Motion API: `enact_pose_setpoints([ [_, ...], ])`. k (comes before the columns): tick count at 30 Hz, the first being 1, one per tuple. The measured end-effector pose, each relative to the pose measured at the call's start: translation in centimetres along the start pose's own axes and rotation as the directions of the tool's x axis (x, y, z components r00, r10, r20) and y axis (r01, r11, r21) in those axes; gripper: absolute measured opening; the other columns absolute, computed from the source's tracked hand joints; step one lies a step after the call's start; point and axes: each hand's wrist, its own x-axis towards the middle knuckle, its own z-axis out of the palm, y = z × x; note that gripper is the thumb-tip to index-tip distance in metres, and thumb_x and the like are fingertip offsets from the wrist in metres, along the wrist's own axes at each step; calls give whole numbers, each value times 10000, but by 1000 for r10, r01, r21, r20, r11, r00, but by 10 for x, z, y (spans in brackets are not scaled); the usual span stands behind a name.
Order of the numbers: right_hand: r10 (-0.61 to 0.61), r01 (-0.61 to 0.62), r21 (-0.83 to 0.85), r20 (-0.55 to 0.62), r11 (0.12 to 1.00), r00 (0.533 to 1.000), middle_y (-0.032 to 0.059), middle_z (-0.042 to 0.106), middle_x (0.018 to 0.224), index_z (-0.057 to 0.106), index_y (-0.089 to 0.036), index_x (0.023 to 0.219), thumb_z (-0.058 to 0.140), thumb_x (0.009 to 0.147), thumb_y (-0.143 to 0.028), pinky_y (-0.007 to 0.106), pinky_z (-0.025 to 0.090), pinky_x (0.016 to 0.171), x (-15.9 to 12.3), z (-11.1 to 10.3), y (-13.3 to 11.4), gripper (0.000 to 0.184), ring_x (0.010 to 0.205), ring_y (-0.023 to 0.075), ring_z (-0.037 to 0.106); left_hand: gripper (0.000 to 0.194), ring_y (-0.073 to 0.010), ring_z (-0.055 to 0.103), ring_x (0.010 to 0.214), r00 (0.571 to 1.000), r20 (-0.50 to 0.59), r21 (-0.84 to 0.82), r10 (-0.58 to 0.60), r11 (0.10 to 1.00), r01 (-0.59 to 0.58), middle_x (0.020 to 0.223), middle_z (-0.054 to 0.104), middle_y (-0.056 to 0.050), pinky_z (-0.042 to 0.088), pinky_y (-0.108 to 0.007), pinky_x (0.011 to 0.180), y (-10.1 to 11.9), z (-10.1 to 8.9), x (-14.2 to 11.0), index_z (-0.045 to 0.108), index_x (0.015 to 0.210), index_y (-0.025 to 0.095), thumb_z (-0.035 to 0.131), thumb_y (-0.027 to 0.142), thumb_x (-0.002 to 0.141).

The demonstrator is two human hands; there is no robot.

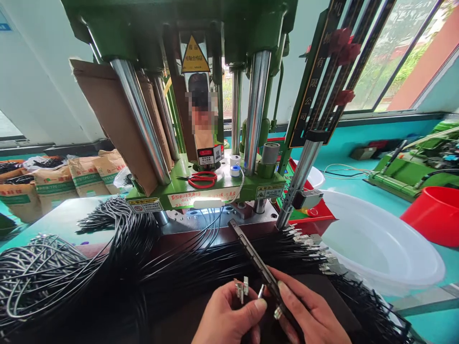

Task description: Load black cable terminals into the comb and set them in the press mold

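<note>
Two hands work close together: my right hand (pixel 308 317) pinches a long black strip (pixel 256 260), its long axis slanting up and left from my grip toward the green press (pixel 201 191). My left hand (pixel 229 317), just beside, pinches small metal terminals (pixel 242 288) upright above the black cables (pixel 125 267).

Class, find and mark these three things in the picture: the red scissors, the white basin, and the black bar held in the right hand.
red scissors (pixel 202 179), head view, on the handles.
white basin (pixel 412 277), head view, on its near rim.
black bar (pixel 253 255), head view, on its middle, above the right hand (pixel 308 313).
</note>
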Motion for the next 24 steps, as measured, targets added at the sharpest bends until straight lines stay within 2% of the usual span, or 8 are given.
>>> enact_pose_setpoints([
  [3,-51,49,-73,-34,996,998,87,694,1004,696,-235,1098,652,758,-518,294,550,766,2,-1,2,445,861,225,650,456,-55,371,340,1000,2,17,1,1000,-1,432,437,57,252,-170,366,0,4,0,491,767,153,729,518,634],
  [10,-81,85,-94,47,992,996,96,683,1040,660,-244,1164,621,801,-482,332,530,827,5,-6,8,436,933,245,635,465,-40,373,355,1000,13,53,-2,999,1,491,443,41,265,-174,371,4,5,-1,508,696,136,729,538,618],
  [13,-70,77,-123,61,990,996,81,689,1011,659,-252,1166,616,806,-479,293,538,785,5,-6,8,428,883,224,643,468,-41,367,349,1000,19,59,-5,998,4,478,431,45,250,-174,363,4,5,-1,502,678,142,730,545,608],
  [16,-78,88,-173,62,981,995,67,693,949,666,-254,1158,610,810,-481,270,546,721,4,-5,7,419,746,184,643,473,-42,361,340,1000,10,60,-11,998,10,463,417,50,239,-173,356,3,5,0,487,658,148,732,549,601],
  [18,-78,90,-189,70,978,995,69,691,903,661,-245,1168,609,808,-484,275,550,676,4,-4,7,435,731,196,644,476,-44,355,333,1000,-1,65,-12,998,12,447,410,53,230,-173,350,2,4,0,484,659,151,731,553,599],
  [20,-89,101,-214,66,971,994,70,687,804,656,-231,1179,608,804,-492,293,553,660,4,-4,8,460,787,237,650,478,-47,347,325,1000,-9,65,-11,998,12,426,404,57,220,-174,342,2,4,0,480,667,156,730,557,594],
  [22,-128,134,-262,43,956,991,66,678,718,658,-225,1178,605,800,-501,326,553,712,5,-5,10,471,849,267,646,475,-51,343,319,1000,-19,73,-17,997,18,405,407,56,218,-174,338,1,5,0,484,675,158,725,559,596],
  [24,-176,183,-322,49,929,983,73,694,779,670,-235,1160,606,797,-499,354,528,821,6,-6,12,454,942,277,627,468,-51,341,315,999,-35,84,-31,996,34,396,419,49,223,-172,335,1,6,0,494,674,154,722,556,599],
])
